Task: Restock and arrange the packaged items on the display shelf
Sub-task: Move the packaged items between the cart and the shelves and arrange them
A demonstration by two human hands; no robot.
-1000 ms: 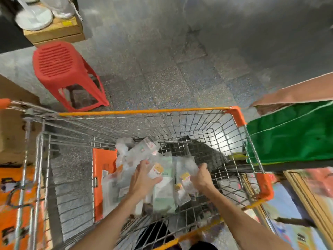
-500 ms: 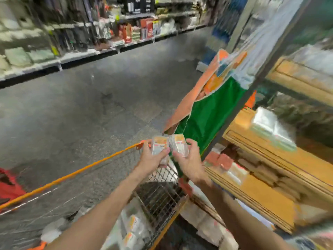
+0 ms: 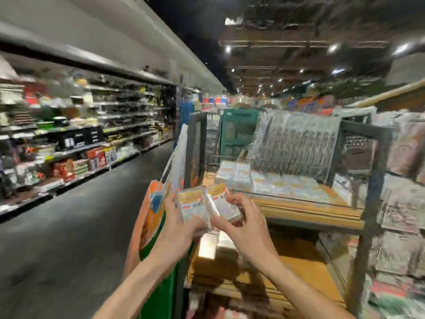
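Two packets held up just short of the display shelf's front edge.

The left hand [image 3: 177,224] grips one orange-topped packet [image 3: 192,204] and the right hand [image 3: 248,229] pinches a second packet [image 3: 224,203], the two touching edge to edge. The display shelf [image 3: 305,209] has its wooden lip at 2 o'clock, with stocked packets [image 3: 276,183] lying flat on it. A dark post [image 3: 372,203] closes the bay at 3 o'clock. A hanging banner [image 3: 150,217] sits just beside the left hand at 9 o'clock. Beyond it, the aisle floor [image 3: 69,238] runs open to the wall shelves [image 3: 80,139] at 10 o'clock.
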